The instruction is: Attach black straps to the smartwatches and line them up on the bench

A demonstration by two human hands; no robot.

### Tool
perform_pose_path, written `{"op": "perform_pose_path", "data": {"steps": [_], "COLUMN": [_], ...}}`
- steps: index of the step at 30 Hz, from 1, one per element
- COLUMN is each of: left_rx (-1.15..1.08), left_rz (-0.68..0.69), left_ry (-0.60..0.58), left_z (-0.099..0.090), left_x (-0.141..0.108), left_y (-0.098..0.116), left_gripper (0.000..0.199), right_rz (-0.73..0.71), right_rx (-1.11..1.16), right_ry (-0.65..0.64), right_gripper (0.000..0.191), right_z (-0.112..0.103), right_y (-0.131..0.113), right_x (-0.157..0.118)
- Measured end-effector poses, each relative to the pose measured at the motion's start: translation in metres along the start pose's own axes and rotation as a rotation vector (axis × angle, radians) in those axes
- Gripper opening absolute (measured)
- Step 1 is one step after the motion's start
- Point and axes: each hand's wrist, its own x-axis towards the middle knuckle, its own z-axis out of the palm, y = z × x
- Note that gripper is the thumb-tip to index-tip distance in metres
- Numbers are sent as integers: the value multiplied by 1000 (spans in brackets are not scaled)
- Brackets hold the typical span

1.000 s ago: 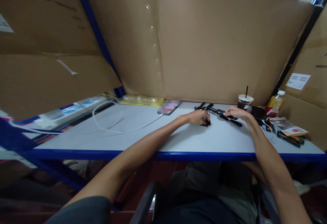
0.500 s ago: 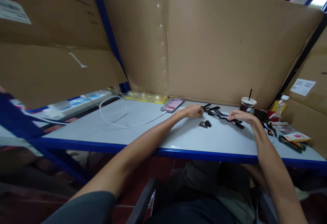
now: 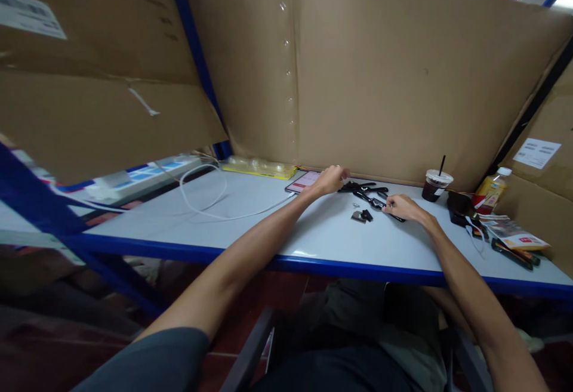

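Observation:
My right hand point(image 3: 401, 207) pinches a long glossy black tool point(image 3: 373, 201) low over the white table, its far end reaching the other black pieces. My left hand point(image 3: 332, 179) is above the left end of a pile of black pieces point(image 3: 364, 188), beside a phone point(image 3: 305, 181); its fingers are curled, and whether they grip anything is too small to tell. In front of the pile lie a dark flat part point(image 3: 359, 216), a small black part point(image 3: 367, 215) and a tiny metallic piece point(image 3: 356, 205).
Right: a drink cup point(image 3: 436, 184) with a straw, a bottle point(image 3: 493, 189), a packet point(image 3: 514, 232) and black-orange tools point(image 3: 513, 253). Left: a white cable point(image 3: 233, 219), a yellow-edged plastic package point(image 3: 262, 168) and power strips point(image 3: 145, 179). Cardboard point(image 3: 358, 82) stands behind.
My left hand has moved left and away from me, uncovering the tiny metallic piece. My right hand has shifted left with the black tool. The camera view has shifted slightly.

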Motion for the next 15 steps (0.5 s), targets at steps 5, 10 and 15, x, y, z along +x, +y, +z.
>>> {"op": "perform_pose_path", "data": {"steps": [5, 10, 15], "left_rx": [52, 123, 177], "left_rz": [-1, 137, 278], "left_ry": [16, -75, -123], "left_z": [5, 22, 24], "left_x": [-6, -15, -23], "left_y": [9, 42, 68], "left_gripper": [37, 19, 35], "right_rz": [5, -9, -51], "right_rx": [-138, -208, -249], "right_ry": [76, 105, 125], "right_gripper": [24, 26, 26], "right_z": [5, 8, 11], "right_y": [-6, -13, -22], "right_x": [-1, -4, -6]}}
